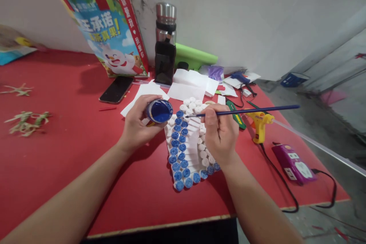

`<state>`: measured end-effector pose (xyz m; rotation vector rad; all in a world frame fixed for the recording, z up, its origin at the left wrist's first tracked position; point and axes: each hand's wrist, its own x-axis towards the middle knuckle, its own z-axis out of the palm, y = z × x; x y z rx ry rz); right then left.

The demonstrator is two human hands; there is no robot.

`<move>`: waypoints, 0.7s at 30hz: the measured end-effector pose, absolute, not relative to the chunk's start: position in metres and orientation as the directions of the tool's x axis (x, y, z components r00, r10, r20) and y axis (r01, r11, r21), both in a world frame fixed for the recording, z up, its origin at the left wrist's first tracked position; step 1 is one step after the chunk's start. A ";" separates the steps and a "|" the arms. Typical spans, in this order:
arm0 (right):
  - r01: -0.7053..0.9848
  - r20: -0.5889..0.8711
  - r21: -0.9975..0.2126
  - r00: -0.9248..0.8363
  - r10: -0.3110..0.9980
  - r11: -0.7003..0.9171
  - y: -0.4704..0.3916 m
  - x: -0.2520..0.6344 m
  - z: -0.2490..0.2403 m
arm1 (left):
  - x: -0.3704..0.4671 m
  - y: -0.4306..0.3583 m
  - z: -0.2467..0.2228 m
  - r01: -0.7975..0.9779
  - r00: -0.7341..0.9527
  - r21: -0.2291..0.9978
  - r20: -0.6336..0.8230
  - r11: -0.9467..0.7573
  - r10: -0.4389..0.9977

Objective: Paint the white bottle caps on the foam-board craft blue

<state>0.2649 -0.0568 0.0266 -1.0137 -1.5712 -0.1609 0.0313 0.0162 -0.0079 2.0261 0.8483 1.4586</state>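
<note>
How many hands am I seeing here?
2: the left hand holds a jar of blue paint, and the right hand holds a paintbrush. No other hands show.

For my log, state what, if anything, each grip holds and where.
Left grip: jar of blue paint, around its side. Right grip: paintbrush, by the handle near the ferrule.
</note>
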 end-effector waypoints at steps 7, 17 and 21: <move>0.706 0.862 -0.392 0.058 0.503 0.589 -0.057 0.263 0.027 | 0.031 0.015 -0.005 0.209 0.254 0.694 0.642 -0.689 0.723; 0.741 0.848 -0.426 0.127 0.514 0.519 -0.056 0.271 0.024 | 0.031 0.017 -0.009 0.195 0.243 0.680 0.665 -0.707 0.707; 0.747 0.854 -0.436 0.167 0.493 0.501 -0.058 0.272 0.025 | 0.030 0.018 -0.009 0.200 0.254 0.693 0.646 -0.692 0.720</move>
